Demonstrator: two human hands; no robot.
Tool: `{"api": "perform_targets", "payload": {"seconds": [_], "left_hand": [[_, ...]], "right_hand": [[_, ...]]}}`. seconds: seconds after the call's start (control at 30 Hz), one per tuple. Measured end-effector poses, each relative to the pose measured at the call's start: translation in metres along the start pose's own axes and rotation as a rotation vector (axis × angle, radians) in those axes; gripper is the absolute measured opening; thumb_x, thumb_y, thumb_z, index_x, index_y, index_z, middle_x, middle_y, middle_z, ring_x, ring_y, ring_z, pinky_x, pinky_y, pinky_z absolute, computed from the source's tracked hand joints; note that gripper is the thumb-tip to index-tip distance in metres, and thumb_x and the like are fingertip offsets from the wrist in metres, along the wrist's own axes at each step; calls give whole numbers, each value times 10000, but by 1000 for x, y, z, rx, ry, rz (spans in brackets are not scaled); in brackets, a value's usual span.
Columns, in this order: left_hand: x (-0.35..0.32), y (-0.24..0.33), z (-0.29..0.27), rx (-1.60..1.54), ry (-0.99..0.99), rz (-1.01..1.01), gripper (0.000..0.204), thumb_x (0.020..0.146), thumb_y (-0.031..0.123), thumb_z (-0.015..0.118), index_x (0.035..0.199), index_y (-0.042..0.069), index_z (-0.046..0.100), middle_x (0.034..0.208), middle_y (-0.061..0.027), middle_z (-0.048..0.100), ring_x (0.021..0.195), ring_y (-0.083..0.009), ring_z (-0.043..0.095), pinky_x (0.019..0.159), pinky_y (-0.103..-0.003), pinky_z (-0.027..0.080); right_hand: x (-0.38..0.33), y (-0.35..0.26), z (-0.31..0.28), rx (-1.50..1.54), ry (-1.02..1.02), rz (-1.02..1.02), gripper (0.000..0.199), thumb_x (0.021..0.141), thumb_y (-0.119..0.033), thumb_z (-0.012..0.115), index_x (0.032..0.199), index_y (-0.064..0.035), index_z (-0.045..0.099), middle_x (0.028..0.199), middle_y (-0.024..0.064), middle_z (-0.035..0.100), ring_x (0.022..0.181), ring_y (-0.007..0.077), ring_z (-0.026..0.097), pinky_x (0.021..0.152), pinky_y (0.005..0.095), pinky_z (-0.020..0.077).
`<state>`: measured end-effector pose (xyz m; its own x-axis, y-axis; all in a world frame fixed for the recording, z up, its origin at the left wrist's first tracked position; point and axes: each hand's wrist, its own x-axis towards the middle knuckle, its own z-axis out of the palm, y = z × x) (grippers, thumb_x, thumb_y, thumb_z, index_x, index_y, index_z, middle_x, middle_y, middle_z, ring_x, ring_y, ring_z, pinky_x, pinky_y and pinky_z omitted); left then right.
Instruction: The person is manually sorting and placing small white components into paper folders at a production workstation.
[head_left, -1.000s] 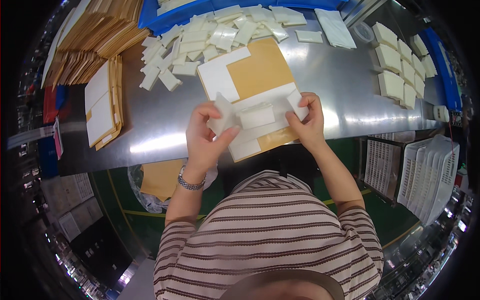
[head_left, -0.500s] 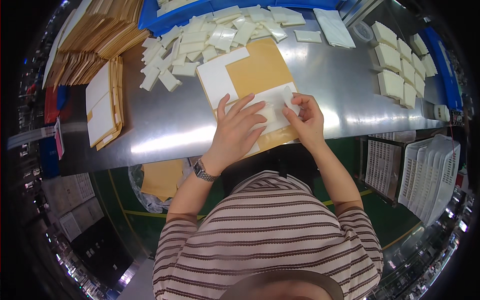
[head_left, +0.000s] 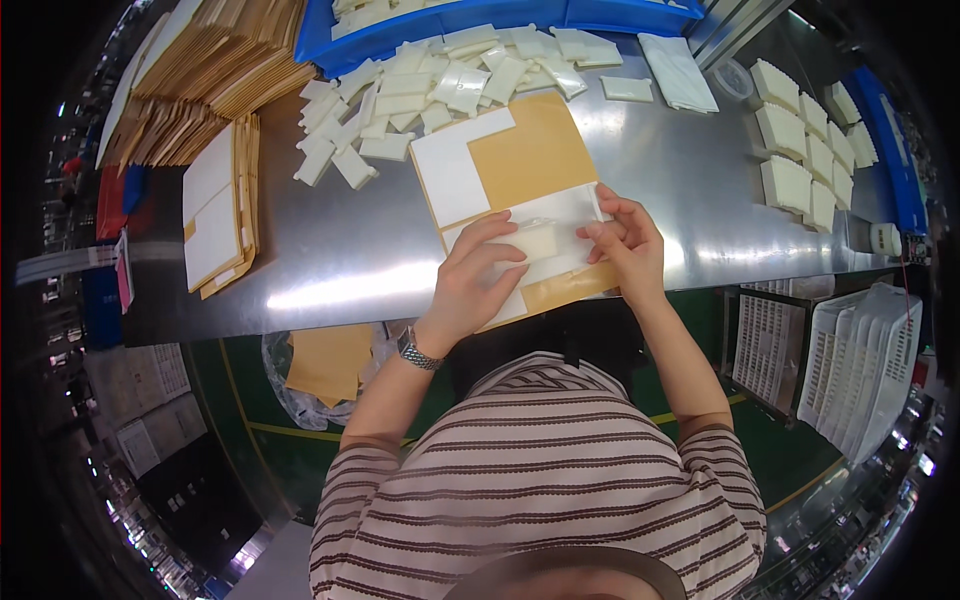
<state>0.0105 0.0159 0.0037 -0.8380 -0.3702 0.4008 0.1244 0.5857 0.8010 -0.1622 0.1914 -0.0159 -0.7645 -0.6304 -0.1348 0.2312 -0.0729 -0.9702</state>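
Two hands press a clear packet [head_left: 533,240] onto the brown envelope [head_left: 530,160]; left hand [head_left: 475,280] fingers flat, right hand [head_left: 628,245] fingers pinching it.

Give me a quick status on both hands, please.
Left hand flat on small clear packet. Right hand pinching its edge. Packet on brown envelope. Nothing obstructing.

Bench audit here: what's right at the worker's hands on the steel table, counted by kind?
Hands: 2 (left hand, right hand)
brown envelope with white labels: 1
small clear packet under the fingers: 1
wristwatch: 1
Total: 5
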Motion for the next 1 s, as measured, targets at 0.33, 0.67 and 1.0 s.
{"api": "perform_targets", "payload": {"seconds": [0.33,0.67,1.0], "left_hand": [[-8,-14,-1,-116,7,-80,405,808,22,836,1149,52,619,1271,-139,671,1238,-307,647,1019,-401,542],[-13,-26,1,-227,26,-150,595,790,24,839,1289,68,518,1279,-106,671,1201,-260,657,1036,-398,524],[-10,-22,-2,-161,8,-129,584,799,51,848,1296,66,542,1267,-114,682,1184,-278,664,1021,-385,528]], "right_hand": [[-5,-20,15,-147,-291,-258,298,888,21,737,1178,16,670,1430,184,547,1097,252,671,882,346,576],[-4,-27,38,-662,-386,-827,281,731,-32,845,980,-54,716,1192,93,727,1023,310,601,902,397,509],[0,-17,38,-663,-385,-805,256,756,-42,832,983,-55,715,1222,82,723,1048,301,581,921,389,493]]}}
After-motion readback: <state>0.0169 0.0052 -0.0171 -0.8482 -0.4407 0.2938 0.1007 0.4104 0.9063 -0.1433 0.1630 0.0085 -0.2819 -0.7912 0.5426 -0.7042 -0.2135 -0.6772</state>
